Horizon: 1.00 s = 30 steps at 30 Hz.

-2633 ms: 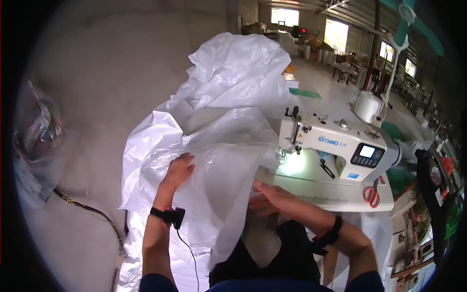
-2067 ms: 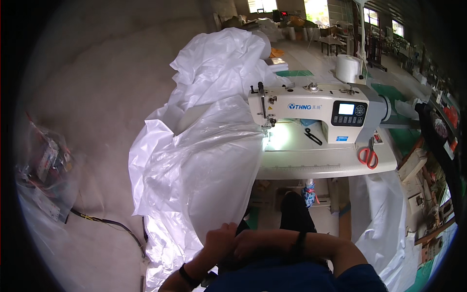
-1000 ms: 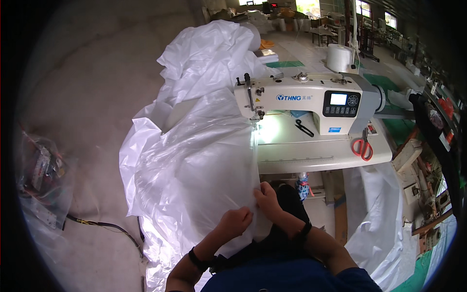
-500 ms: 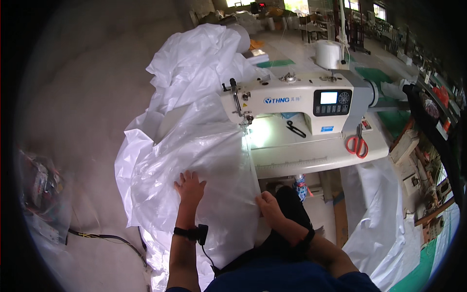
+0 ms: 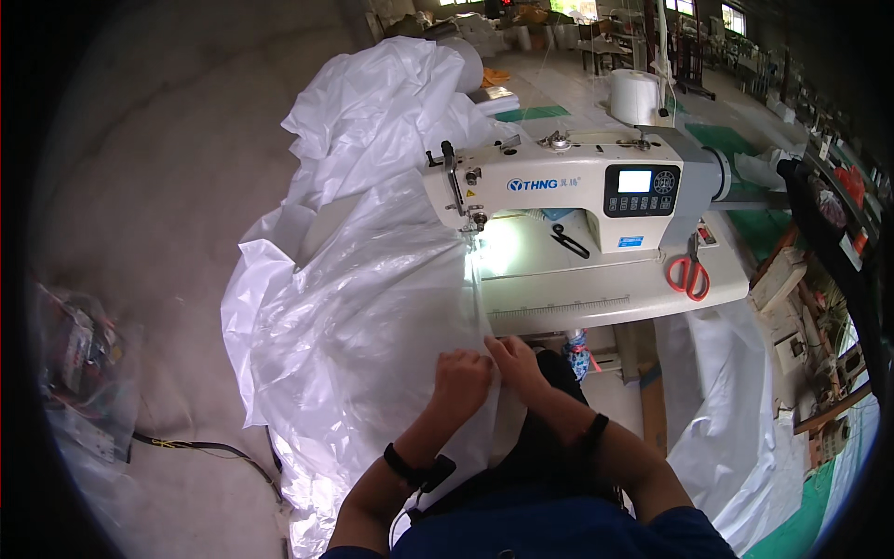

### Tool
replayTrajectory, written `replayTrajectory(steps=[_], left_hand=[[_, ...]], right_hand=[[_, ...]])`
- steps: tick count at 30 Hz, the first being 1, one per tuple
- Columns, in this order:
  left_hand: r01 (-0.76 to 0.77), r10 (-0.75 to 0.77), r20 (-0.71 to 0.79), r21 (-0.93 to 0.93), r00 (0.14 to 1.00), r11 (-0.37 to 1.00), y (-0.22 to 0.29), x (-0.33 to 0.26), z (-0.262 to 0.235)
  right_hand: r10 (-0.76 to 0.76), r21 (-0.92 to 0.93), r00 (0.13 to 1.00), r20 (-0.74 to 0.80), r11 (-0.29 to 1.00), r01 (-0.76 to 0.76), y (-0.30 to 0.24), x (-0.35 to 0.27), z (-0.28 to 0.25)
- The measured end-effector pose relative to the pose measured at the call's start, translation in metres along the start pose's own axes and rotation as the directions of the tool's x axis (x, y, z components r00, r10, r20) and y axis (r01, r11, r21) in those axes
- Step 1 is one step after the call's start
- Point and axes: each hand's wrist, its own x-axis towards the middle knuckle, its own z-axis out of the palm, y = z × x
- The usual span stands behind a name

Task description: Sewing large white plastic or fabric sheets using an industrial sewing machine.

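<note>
A large sheet of thin white plastic (image 5: 372, 317) spreads over the left of the work surface and hangs toward my lap. Its right edge runs up to the needle area of a white sewing machine (image 5: 549, 186), whose lamp glows. My left hand (image 5: 463, 380) is closed on the sheet near that edge, fingers curled inward. Close beside it, my right hand (image 5: 515, 363) pinches the sheet's edge just below the machine bed. Both hands almost meet, and their fingertips are partly hidden.
Red-handled scissors (image 5: 687, 277) and small black thread snips (image 5: 569, 241) lie on the machine bed. A white thread cone (image 5: 635, 98) stands behind. More white sheeting (image 5: 717, 401) hangs at the right. A bag of scraps (image 5: 84, 349) and a black cable (image 5: 209, 449) are on the left.
My left hand has moved right from lying spread on the sheet to closing at its edge beside my right hand. My right hand has risen slightly, still pinching the edge.
</note>
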Motion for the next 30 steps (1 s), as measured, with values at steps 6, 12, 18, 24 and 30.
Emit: replayTrajectory(steps=[6, 12, 18, 24, 30], left_hand=[[0.032, -0.021, 0.078, -0.138, 0.997, 0.990, -0.010, 0.003, -0.005], [0.340, -0.344, -0.047, -0.079, 0.938, 0.937, -0.113, -0.015, 0.001], [0.476, -0.480, 0.073, 0.063, 0.874, 0.877, -0.176, -0.026, -0.004], [0.522, -0.526, 0.117, 0.064, 0.842, 0.850, -0.202, -0.001, 0.013], [0.539, -0.547, 0.141, 0.091, 0.825, 0.837, -0.216, 0.031, 0.019]], right_hand=[[-0.387, -0.590, 0.921, -0.039, 0.753, 0.291, -0.011, 0.042, 0.012], [-0.358, -0.899, 0.913, 0.195, 0.307, 0.313, -0.019, 0.025, 0.018], [-0.338, -0.948, 0.901, 0.273, 0.066, 0.312, -0.035, 0.048, 0.043], [-0.291, -0.953, 0.930, 0.226, 0.133, 0.273, -0.047, 0.092, 0.045], [-0.291, -0.958, 0.938, 0.189, 0.156, 0.242, -0.053, 0.125, 0.047]])
